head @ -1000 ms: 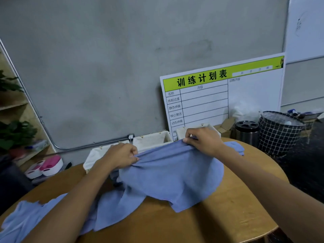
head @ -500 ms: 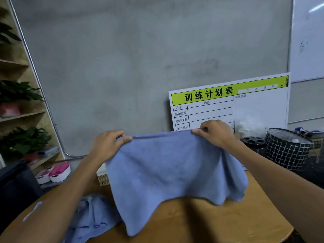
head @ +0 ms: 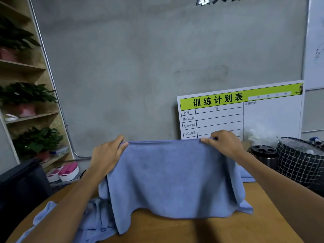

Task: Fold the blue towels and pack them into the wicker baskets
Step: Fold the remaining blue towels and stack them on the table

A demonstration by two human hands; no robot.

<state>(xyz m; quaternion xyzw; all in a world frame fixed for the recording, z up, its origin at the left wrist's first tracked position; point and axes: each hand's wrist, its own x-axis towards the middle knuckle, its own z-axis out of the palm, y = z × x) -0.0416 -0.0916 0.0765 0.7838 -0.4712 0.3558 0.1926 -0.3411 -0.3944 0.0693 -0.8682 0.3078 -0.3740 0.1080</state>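
Since the frame from half a second ago, both hands have drawn the soft blue microfibre towel (head: 168,176) a little tighter along its top edge, so that edge now runs almost straight between them, and the camera has tipped upward, showing more of the grey wall. The left hand (head: 107,155) pinches the towel's upper left corner with curled fingers, and the right hand (head: 222,144) pinches the upper right corner the same way. The cloth hangs in front of the person, its lower hem draping down onto the round wooden worktop (head: 192,230). A second crumpled blue towel (head: 94,223) lies on the worktop at the lower left, partly under the held one, and a bit of further blue cloth (head: 247,176) shows behind the right forearm. The wicker baskets are hidden behind the raised towel. A white planning board with a green header (head: 242,111) leans against the wall behind the right hand. To its right stand a dark round lidded container (head: 264,153) and a black wire-grid bin (head: 301,162). On the left, a wooden shelf unit (head: 26,67) holds potted green plants (head: 29,95), with a pink and white object (head: 66,171) low beside it.
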